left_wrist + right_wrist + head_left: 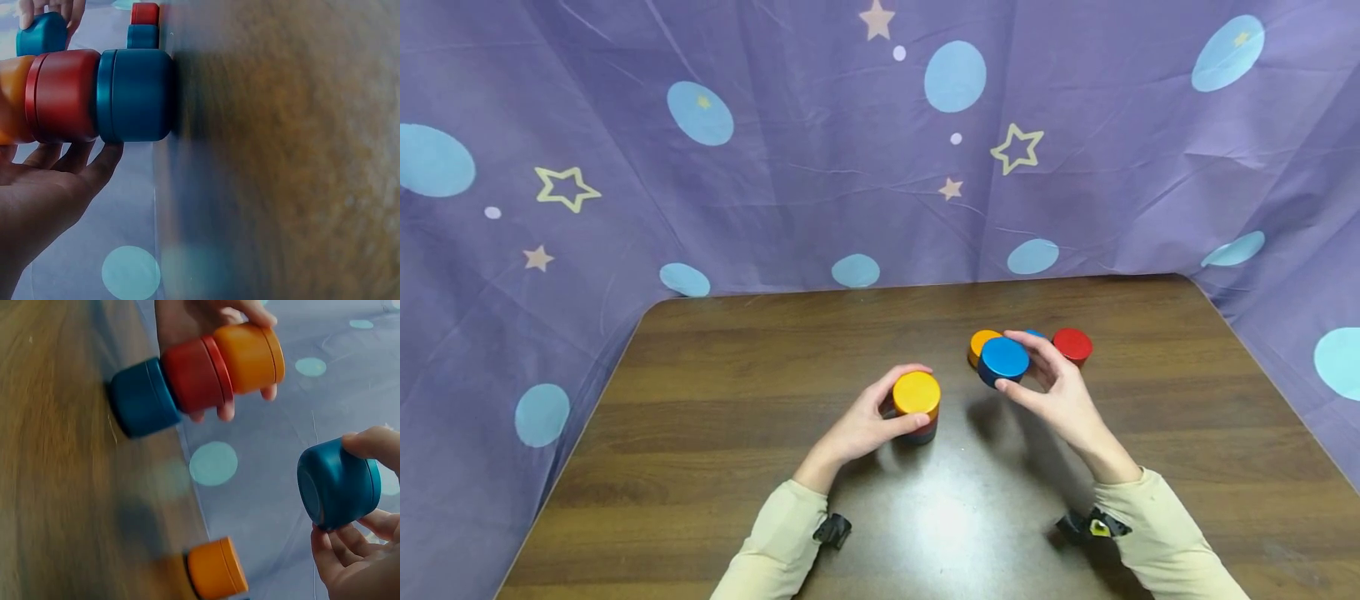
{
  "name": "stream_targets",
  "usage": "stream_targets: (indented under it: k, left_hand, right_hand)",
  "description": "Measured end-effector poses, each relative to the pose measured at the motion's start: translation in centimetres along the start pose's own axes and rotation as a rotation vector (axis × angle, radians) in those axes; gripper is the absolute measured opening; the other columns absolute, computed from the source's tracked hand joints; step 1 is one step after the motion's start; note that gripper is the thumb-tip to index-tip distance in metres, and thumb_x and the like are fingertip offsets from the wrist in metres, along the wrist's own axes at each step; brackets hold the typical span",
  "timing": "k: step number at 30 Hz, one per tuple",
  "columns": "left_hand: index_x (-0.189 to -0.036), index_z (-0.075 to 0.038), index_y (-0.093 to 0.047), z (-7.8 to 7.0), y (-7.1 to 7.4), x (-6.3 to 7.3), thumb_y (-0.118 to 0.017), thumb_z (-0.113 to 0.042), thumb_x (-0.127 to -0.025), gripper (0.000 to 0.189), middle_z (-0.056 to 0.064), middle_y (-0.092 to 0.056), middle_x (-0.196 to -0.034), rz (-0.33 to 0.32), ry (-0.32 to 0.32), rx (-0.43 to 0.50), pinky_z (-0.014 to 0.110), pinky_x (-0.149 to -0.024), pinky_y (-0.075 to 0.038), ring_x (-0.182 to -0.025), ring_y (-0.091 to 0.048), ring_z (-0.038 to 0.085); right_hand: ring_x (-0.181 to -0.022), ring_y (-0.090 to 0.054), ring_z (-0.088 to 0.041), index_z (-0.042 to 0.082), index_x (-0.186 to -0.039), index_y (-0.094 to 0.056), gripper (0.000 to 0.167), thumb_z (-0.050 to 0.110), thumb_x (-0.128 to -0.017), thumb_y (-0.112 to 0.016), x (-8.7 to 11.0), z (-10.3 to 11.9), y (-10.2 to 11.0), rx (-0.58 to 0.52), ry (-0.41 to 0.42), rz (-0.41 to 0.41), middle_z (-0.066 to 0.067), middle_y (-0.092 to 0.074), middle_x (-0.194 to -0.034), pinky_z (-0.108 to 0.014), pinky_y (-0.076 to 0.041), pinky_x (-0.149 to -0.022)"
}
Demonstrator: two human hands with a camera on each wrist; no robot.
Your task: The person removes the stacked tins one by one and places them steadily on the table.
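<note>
A stack of three round lidded jars stands on the table: a blue jar (pixel 137 95) at the bottom, a red jar (pixel 67 95) in the middle, an orange jar (pixel 917 392) on top. My left hand (pixel 867 423) grips the stack from the left, with its thumb against the near side of the upper part. My right hand (pixel 1067 404) holds another blue jar (pixel 339 483) between thumb and fingers, in the air to the right of the stack. Its underside shows in the right wrist view.
Behind my right hand, a second orange jar (pixel 982 341), a partly hidden blue jar (pixel 1035 333) and a red jar (pixel 1072 344) stand on the wooden table (pixel 737 375). A purple patterned cloth (pixel 805 167) hangs along the table's back and sides.
</note>
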State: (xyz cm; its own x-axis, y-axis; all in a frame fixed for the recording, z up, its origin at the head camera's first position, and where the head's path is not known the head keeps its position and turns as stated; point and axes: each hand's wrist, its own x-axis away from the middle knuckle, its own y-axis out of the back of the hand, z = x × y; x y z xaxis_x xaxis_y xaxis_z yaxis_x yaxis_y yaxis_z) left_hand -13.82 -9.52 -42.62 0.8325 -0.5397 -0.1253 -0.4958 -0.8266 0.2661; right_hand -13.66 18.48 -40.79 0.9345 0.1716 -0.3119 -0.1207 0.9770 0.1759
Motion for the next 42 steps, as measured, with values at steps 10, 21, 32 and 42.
stream_targets:
  k: [10, 21, 32, 42]
  left_hand:
    - [-0.137, -0.015, -0.049, 0.0, -0.1, 0.0, -0.072, -0.008, -0.087, 0.056, 0.005, -0.056, -0.122, -0.012, -0.017, 0.0, 0.039, -0.096, -0.041, -0.108, -0.053, 0.02]
    - [-0.138, -0.016, -0.048, -0.3, -0.1, 0.0, -0.071, -0.008, -0.087, 0.056, 0.005, -0.056, -0.122, -0.001, -0.01, 0.002, 0.036, -0.097, -0.041, -0.109, -0.053, 0.019]
    - [-0.139, -0.014, -0.047, -0.4, 0.0, -0.1, -0.07, -0.009, -0.089, 0.055, 0.007, -0.054, -0.124, 0.011, 0.001, 0.019, 0.039, -0.098, -0.041, -0.11, -0.053, 0.021]
    - [-0.139, -0.011, -0.046, -0.4, -0.1, -0.1, -0.07, -0.008, -0.089, 0.056, 0.007, -0.053, -0.126, 0.015, 0.006, 0.034, 0.041, -0.1, -0.04, -0.111, -0.052, 0.021]
  right_hand:
    - [-0.109, -0.056, -0.006, 0.002, -0.136, -0.048, 0.057, 0.002, -0.085, -0.073, -0.3, -1.2, 2.6, 0.098, -0.068, -0.036, -0.021, -0.053, -0.13, -0.016, -0.043, -0.092]
    - [-0.109, -0.051, -0.001, 0.004, -0.137, -0.049, 0.058, 0.002, -0.084, -0.073, 0.1, -2.6, 5.2, 0.173, -0.119, -0.111, -0.016, -0.05, -0.132, -0.011, -0.041, -0.09]
    - [-0.109, -0.051, 0.004, 0.006, -0.135, -0.05, 0.056, 0.0, -0.084, -0.072, 0.3, -3.4, 7.7, 0.189, -0.121, -0.2, 0.007, -0.053, -0.12, -0.01, -0.041, -0.088]
    - [-0.108, -0.05, 0.007, 0.006, -0.135, -0.05, 0.055, 0.001, -0.085, -0.072, 0.2, -3.7, 9.5, 0.221, -0.144, -0.241, 0.01, -0.053, -0.118, -0.008, -0.04, -0.087]
